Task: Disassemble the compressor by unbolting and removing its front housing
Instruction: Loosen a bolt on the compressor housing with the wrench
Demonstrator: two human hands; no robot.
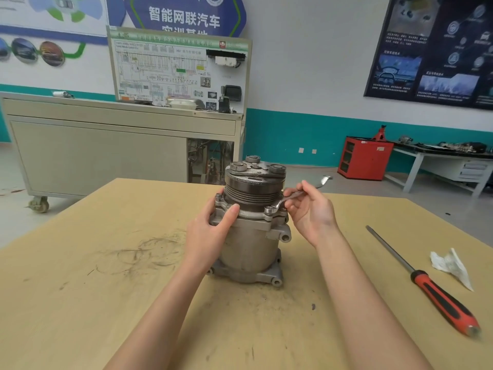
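The grey metal compressor (248,244) stands upright in the middle of the wooden table (106,263), its dark grooved pulley (253,188) on top. A bolted front housing flange (250,214) runs below the pulley. My left hand (210,231) grips the left side of the housing, thumb lying across the flange. My right hand (309,212) pinches the shaft of a silver wrench (296,194). The wrench's ring end sits over a bolt (270,209) at the flange's front right corner.
A long screwdriver (432,284) with a red and black handle lies on the table at the right, beside a crumpled white tissue (450,265). Dark scuff marks cover the tabletop left of the compressor. Behind the table stand a wheeled training bench (106,145) and a red cabinet (362,158).
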